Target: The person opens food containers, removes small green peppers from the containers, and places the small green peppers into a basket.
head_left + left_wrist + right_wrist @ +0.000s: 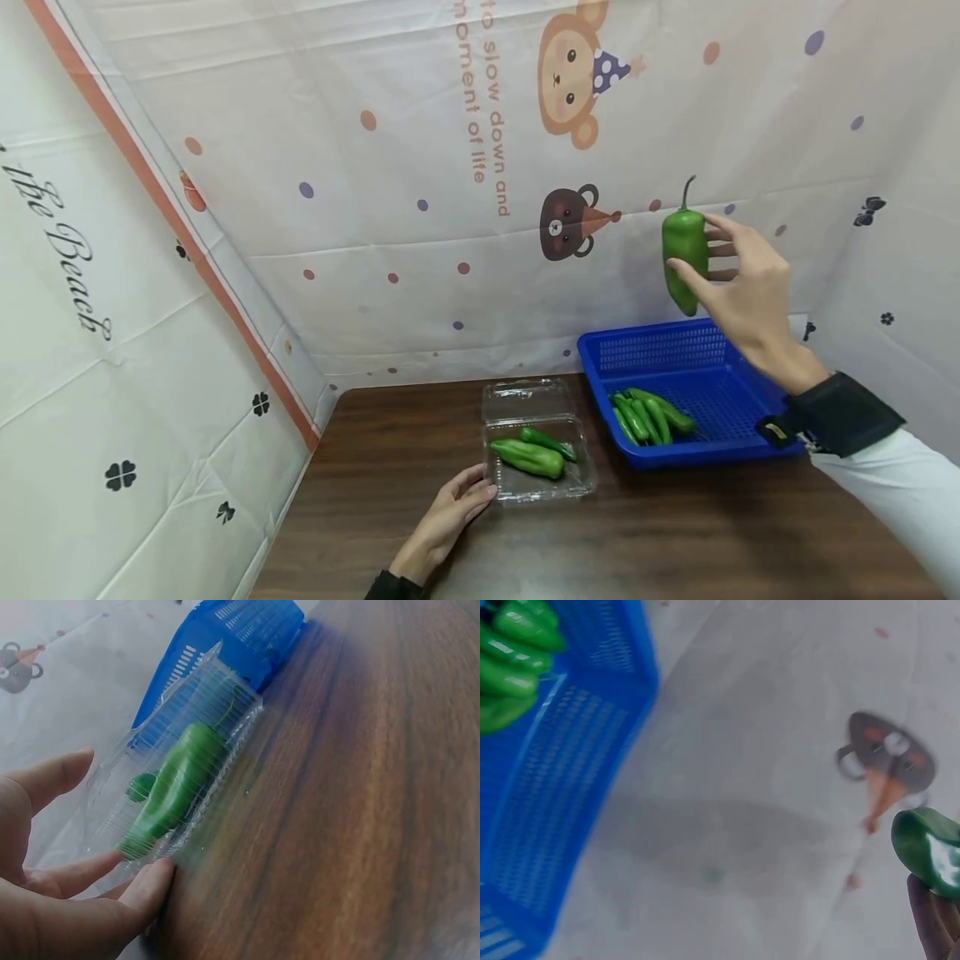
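My right hand (750, 275) holds a large green pepper (684, 254) upright, stem up, in the air above the blue basket. Thumb and fingers pinch its sides; in the right wrist view only the end of this green pepper (930, 851) shows at the edge. On the table lies an open clear plastic clamshell box (517, 493) with two green peppers (531, 457) inside, one large and one slimmer. My left hand (452, 512) touches the box's near left corner, fingertips against its side. In the left wrist view the larger green pepper (180, 780) shows through the clear wall.
A blue plastic basket (607, 367) stands at the back right of the brown wooden table (390, 433), with several green peppers (645, 417) in its left part. A printed white cloth (375, 200) hangs behind and at the sides.
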### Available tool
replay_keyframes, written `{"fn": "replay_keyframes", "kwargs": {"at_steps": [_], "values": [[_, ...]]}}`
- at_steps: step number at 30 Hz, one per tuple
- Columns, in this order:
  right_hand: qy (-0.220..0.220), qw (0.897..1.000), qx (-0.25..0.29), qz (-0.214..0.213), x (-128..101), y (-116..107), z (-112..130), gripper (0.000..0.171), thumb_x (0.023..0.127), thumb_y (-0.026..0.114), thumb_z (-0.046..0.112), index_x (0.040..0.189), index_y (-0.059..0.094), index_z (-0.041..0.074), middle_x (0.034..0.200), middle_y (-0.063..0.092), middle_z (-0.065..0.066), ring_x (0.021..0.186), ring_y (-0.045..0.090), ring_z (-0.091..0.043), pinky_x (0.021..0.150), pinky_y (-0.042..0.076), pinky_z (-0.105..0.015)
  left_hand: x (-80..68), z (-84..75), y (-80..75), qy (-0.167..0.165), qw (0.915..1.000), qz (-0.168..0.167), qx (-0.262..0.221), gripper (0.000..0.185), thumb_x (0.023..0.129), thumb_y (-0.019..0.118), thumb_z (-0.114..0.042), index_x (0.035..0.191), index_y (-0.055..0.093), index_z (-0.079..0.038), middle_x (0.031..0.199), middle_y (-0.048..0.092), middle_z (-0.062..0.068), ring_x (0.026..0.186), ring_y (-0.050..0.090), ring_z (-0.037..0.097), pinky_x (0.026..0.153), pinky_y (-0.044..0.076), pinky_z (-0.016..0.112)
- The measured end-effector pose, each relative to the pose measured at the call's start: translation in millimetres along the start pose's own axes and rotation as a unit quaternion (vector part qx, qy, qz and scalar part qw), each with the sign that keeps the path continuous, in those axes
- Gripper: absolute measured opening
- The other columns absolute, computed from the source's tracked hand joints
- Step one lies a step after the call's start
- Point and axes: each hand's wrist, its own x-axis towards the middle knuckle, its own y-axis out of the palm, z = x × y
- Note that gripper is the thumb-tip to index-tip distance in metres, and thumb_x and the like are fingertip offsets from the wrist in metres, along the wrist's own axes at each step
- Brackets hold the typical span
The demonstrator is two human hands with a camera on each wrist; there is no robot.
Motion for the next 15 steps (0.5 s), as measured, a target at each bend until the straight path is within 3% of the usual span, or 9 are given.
{"fn": "replay_keyframes", "kwargs": {"at_steps": [3, 6, 11, 13, 15], "values": [[0.024, 1.000, -0.008, 0.014, -3.6, 0.5, -19.2, 0.061, 0.084, 0.083, 0.005, 0.140, 0.059, 0.001, 0.122, 0.067, -0.029, 0.099, 0.068, -0.033, 0.073, 0.035, 0.011, -0.2, -1.1, -1.3, -0.001, 1.0000, 0.000, 0.001, 0.080, 0.100, 0.068, -0.028, 0.159, 0.025, 0.004, 0.163, 0.025, 0.032, 0.151, 0.032, 0.043, 0.122, 0.040, 0.048], [0.048, 0.998, -0.017, 0.035, -12.1, 0.2, -37.7, 0.059, 0.084, 0.082, 0.006, 0.138, 0.058, -0.003, 0.119, 0.066, -0.033, 0.099, 0.065, -0.047, 0.069, 0.031, 0.011, -0.5, -0.5, -2.3, 0.005, 1.0000, -0.002, 0.005, 0.079, 0.100, 0.067, -0.027, 0.158, 0.025, 0.006, 0.162, 0.026, 0.033, 0.150, 0.032, 0.044, 0.121, 0.042, 0.046], [0.083, 0.993, -0.042, 0.066, -33.1, -0.9, -65.0, 0.059, 0.085, 0.082, 0.009, 0.136, 0.058, -0.007, 0.115, 0.066, -0.036, 0.096, 0.064, -0.050, 0.071, 0.029, -0.002, -0.5, 1.4, -2.5, 0.008, 1.0000, 0.000, -0.001, 0.079, 0.099, 0.068, -0.027, 0.157, 0.027, 0.007, 0.162, 0.026, 0.033, 0.151, 0.032, 0.042, 0.119, 0.045, 0.039], [0.088, 0.991, -0.051, 0.082, -41.9, -0.9, -72.3, 0.059, 0.085, 0.082, 0.010, 0.136, 0.058, -0.008, 0.113, 0.066, -0.036, 0.095, 0.065, -0.050, 0.072, 0.032, -0.008, -0.3, 1.9, -1.9, 0.008, 1.0000, 0.000, -0.005, 0.079, 0.099, 0.069, -0.026, 0.157, 0.027, 0.007, 0.162, 0.027, 0.032, 0.150, 0.033, 0.042, 0.118, 0.046, 0.037], [0.089, 0.989, -0.055, 0.105, -50.6, -0.7, -77.2, 0.059, 0.087, 0.081, 0.011, 0.136, 0.057, -0.010, 0.112, 0.066, -0.037, 0.093, 0.065, -0.051, 0.072, 0.046, -0.016, 0.1, 2.7, -0.8, 0.005, 1.0000, -0.001, -0.007, 0.079, 0.098, 0.070, -0.026, 0.157, 0.028, 0.007, 0.162, 0.028, 0.032, 0.150, 0.035, 0.041, 0.117, 0.047, 0.037]]}}
